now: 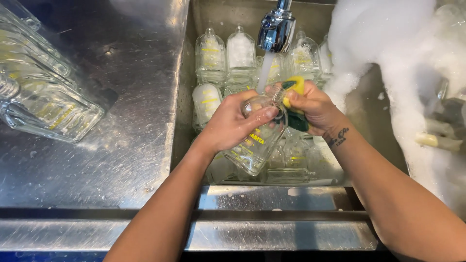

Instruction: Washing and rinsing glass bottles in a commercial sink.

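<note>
While water runs from the tap, two bare hands wash a bottle over a steel sink.

Bottle: a clear glass bottle [256,140] with yellow print, held tilted above the middle of the sink, its neck pointing far and up towards the stream.

Left hand: the left hand [232,123] is wrapped around the upper body of the bottle, fingers closed on the glass.

Right hand: the right hand [313,107] is closed on a yellow and green sponge [294,88], pressing it against the bottle's neck, just right of the left hand.

Tap: a chrome faucet [276,30] at the far edge, directly above the hands; its water [264,73] falls onto the bottle's neck.

Sink: the steel basin [182,121] holds many more clear bottles [225,56], some standing in a row at the far wall, others lying beneath the hands.

Foam: white suds [378,43] pile up on the right side of the sink.

Counter: a wet steel counter [121,145] lies to the left.

Far left: several clear glass bottles lying on their sides [43,97] on the counter, well apart from the hands.
</note>
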